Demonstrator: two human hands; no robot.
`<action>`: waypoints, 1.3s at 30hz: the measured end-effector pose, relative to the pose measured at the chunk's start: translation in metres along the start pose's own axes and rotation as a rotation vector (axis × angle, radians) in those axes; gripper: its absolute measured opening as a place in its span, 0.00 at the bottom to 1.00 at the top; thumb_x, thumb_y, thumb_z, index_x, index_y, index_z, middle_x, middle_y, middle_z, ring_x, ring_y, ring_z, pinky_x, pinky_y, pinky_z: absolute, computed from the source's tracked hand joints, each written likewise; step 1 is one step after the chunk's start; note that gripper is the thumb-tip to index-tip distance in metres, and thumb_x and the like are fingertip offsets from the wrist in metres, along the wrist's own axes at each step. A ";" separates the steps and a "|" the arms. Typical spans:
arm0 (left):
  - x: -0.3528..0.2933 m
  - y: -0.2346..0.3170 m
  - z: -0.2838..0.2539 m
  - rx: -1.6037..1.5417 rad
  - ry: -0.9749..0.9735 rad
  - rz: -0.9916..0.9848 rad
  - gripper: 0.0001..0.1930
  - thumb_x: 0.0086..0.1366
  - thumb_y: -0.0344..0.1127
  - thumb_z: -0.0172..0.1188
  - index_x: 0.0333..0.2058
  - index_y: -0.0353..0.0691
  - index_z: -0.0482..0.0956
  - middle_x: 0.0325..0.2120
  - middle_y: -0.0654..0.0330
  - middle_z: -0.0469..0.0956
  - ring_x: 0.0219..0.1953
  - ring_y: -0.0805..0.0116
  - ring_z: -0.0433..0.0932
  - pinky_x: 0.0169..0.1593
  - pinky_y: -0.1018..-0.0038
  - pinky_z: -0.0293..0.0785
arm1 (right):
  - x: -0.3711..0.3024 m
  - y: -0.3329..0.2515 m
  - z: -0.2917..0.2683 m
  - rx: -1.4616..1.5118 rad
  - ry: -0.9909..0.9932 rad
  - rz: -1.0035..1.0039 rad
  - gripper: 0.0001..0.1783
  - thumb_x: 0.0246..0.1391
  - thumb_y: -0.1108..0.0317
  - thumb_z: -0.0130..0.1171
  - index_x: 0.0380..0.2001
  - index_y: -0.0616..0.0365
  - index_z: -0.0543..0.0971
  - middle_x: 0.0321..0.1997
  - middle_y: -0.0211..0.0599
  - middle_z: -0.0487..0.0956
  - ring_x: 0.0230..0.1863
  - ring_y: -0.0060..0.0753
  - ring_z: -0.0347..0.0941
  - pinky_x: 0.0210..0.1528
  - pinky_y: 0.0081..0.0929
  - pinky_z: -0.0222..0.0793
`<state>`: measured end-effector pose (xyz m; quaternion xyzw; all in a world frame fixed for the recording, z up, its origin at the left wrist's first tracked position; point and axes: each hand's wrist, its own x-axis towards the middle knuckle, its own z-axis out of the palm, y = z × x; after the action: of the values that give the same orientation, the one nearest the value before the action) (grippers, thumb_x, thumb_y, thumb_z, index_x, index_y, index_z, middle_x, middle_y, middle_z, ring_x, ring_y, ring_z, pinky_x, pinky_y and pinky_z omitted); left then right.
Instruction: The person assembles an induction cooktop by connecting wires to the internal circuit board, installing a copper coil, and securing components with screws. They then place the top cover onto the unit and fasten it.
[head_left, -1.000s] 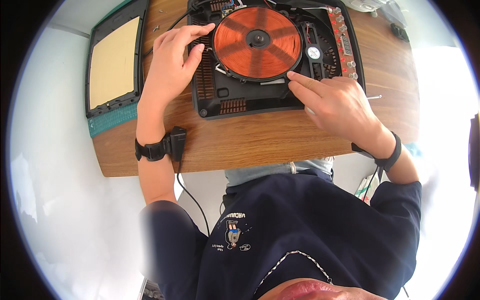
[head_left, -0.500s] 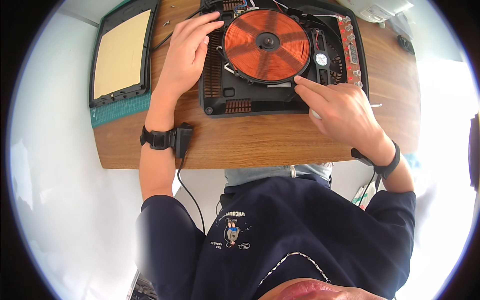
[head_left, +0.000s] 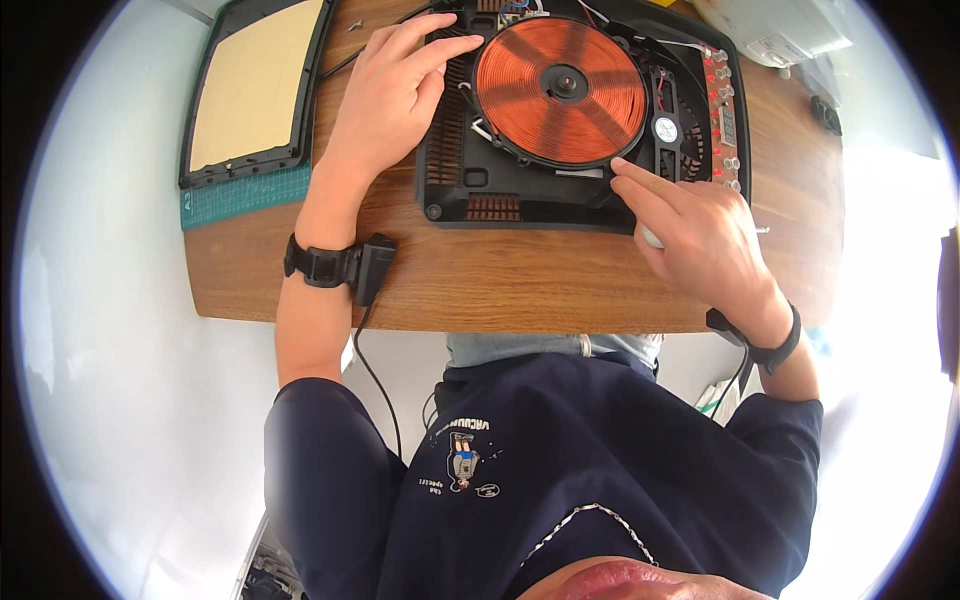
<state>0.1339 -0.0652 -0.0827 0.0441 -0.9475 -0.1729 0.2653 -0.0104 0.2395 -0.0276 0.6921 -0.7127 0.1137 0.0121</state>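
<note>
Left hand: we rest it flat, fingers apart, on the opened induction cooker.
Right hand: our fingertips press the copper coil edge, clamping nothing.
Risk: we might snag its thin wires.

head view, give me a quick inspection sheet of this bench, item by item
surface: wooden table, partly bare.
job's things: opened induction cooker base with its copper coil exposed.
clutter: detached top panel on a green cutting mat; white box at far right.
grippers: left hand rests on the base's left edge; right hand fingertips at the coil's near rim.
cables: black lead from the left wristband.
surroundings: pale floor.
</note>
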 end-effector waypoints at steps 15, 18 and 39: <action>0.009 0.027 -0.019 0.207 -0.062 -0.009 0.19 0.62 0.25 0.58 0.51 0.42 0.85 0.49 0.52 0.75 0.56 0.51 0.73 0.59 0.58 0.71 | 0.004 -0.005 -0.009 -0.010 -0.089 0.024 0.22 0.43 0.75 0.66 0.46 0.59 0.80 0.57 0.32 0.83 0.29 0.39 0.81 0.33 0.34 0.79; 0.010 0.029 -0.020 0.244 -0.064 0.016 0.18 0.61 0.26 0.59 0.50 0.40 0.85 0.46 0.53 0.75 0.53 0.52 0.73 0.58 0.58 0.72 | 0.006 -0.007 -0.012 -0.020 -0.119 0.028 0.21 0.43 0.75 0.66 0.45 0.59 0.80 0.58 0.33 0.83 0.29 0.40 0.81 0.33 0.35 0.79; 0.002 0.013 -0.002 0.176 -0.031 0.003 0.21 0.68 0.25 0.56 0.57 0.50 0.82 0.55 0.53 0.73 0.57 0.50 0.73 0.59 0.59 0.72 | -0.005 -0.007 0.000 -0.014 0.043 0.032 0.12 0.47 0.73 0.63 0.38 0.59 0.79 0.52 0.34 0.84 0.27 0.41 0.81 0.26 0.37 0.76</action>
<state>0.1330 -0.0540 -0.0756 0.0631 -0.9631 -0.0892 0.2460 -0.0032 0.2446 -0.0278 0.6779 -0.7239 0.1241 0.0304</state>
